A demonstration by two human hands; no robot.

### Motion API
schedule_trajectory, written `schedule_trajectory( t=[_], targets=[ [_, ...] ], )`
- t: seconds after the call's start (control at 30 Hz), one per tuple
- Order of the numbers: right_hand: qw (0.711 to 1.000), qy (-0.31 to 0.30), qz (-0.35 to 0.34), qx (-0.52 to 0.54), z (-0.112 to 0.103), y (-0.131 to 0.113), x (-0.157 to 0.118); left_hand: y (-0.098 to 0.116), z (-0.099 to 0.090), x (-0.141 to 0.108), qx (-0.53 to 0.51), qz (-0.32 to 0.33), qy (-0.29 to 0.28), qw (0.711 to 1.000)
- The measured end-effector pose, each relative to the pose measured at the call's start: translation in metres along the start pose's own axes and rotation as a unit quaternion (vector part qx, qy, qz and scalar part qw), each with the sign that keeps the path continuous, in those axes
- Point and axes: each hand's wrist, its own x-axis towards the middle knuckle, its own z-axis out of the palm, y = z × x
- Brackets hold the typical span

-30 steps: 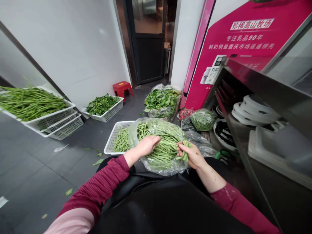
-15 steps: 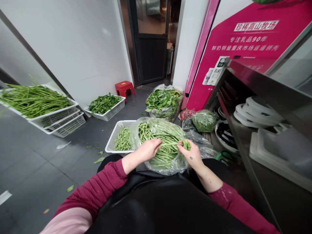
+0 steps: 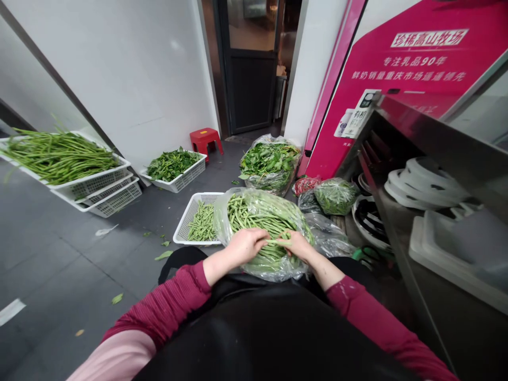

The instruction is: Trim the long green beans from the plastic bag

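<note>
Over an open clear plastic bag of long green beans, my two hands work close together. My left hand is closed, its fingertips pinching one end of a green bean. Only a short gap away, my right hand grips the same bean's other part, with more green bean in its fingers. The bag rests in front of my lap. Just left of it, a white basket holds short bean pieces, partly covered by the bag's edge.
Behind stands a bag of leafy greens, with a second basket of greens and a red stool to its left. Stacked baskets of long stems are far left. A metal shelf rises at right, green-handled scissors beneath.
My right hand has moved left and slightly down, closer to my left hand, so a shorter length of bean shows between them. The view has shifted slightly.
</note>
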Motion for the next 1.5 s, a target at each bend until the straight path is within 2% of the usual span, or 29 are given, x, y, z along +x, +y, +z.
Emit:
schedule_trajectory(
  t=[0.1, 0.2, 0.27, 0.37, 0.43, 0.5, 0.57, 0.63, 0.77, 0.8, 0.87, 0.97, 1.0, 1.03, 1.17, 1.23, 1.3, 1.4, 1.47, 1.5],
  targets=[
    [0.972, -0.119, 0.107, 0.175, 0.004, 0.002, -0.005, -0.019, -0.007, 0.010, -0.026, 0.085, -0.041, 0.995],
    [0.924, -0.245, 0.130, 0.265, 0.008, -0.006, -0.015, -0.018, -0.003, 0.017, -0.004, 0.116, -0.043, 0.992],
    [0.905, -0.269, 0.134, 0.300, 0.009, -0.012, -0.020, -0.013, 0.000, 0.021, 0.018, 0.117, -0.028, 0.993],
    [0.901, -0.263, 0.126, 0.320, 0.006, -0.015, -0.027, -0.016, -0.005, 0.024, 0.046, 0.098, -0.010, 0.994],
    [0.909, -0.275, 0.100, 0.298, 0.002, -0.015, -0.031, -0.027, -0.013, 0.026, 0.040, 0.069, -0.026, 0.996],
    [0.917, -0.284, 0.078, 0.270, 0.000, -0.016, -0.035, -0.041, -0.021, 0.026, -0.003, 0.023, -0.066, 0.998],
    [0.924, -0.277, 0.072, 0.253, -0.001, -0.017, -0.037, -0.052, -0.025, 0.024, -0.084, -0.040, -0.115, 0.989],
    [0.934, -0.256, 0.069, 0.238, 0.000, -0.019, -0.038, -0.057, -0.026, 0.021, -0.182, -0.107, -0.148, 0.966],
    [0.964, -0.182, 0.046, 0.190, 0.005, -0.016, -0.034, -0.046, -0.021, 0.011, -0.319, -0.179, -0.142, 0.920],
    [0.972, -0.150, 0.041, 0.177, 0.006, -0.013, -0.032, -0.040, -0.019, 0.008, -0.320, -0.182, -0.130, 0.920],
    [0.986, -0.066, 0.037, 0.151, 0.007, -0.005, -0.025, -0.024, -0.016, 0.001, -0.275, -0.164, -0.097, 0.942],
    [0.981, 0.047, 0.069, 0.177, 0.007, 0.006, -0.014, -0.001, -0.012, -0.004, -0.170, -0.077, -0.056, 0.981],
    [0.973, 0.051, 0.087, 0.208, 0.006, 0.008, -0.013, 0.004, -0.011, -0.004, -0.150, -0.052, -0.057, 0.986],
    [0.964, 0.027, 0.106, 0.243, 0.006, 0.008, -0.012, 0.006, -0.010, -0.002, -0.143, -0.035, -0.069, 0.987],
    [0.914, -0.192, 0.167, 0.318, 0.008, 0.002, -0.017, 0.001, 0.001, 0.014, -0.168, -0.023, -0.142, 0.975],
    [0.887, -0.241, 0.185, 0.346, 0.013, -0.002, -0.020, -0.003, 0.014, 0.021, -0.143, -0.052, -0.129, 0.980],
    [0.877, -0.230, 0.191, 0.377, 0.018, -0.006, -0.022, -0.005, 0.028, 0.026, -0.082, -0.105, -0.078, 0.988],
    [0.899, -0.146, 0.163, 0.380, 0.026, -0.009, -0.023, -0.014, 0.043, 0.032, 0.032, -0.182, -0.003, 0.983],
    [0.906, -0.082, 0.142, 0.391, 0.026, -0.010, -0.023, -0.029, 0.046, 0.036, 0.100, -0.214, 0.020, 0.971],
    [0.899, -0.062, 0.142, 0.409, 0.023, -0.009, -0.022, -0.038, 0.047, 0.037, 0.128, -0.217, 0.022, 0.968]
  ],
)
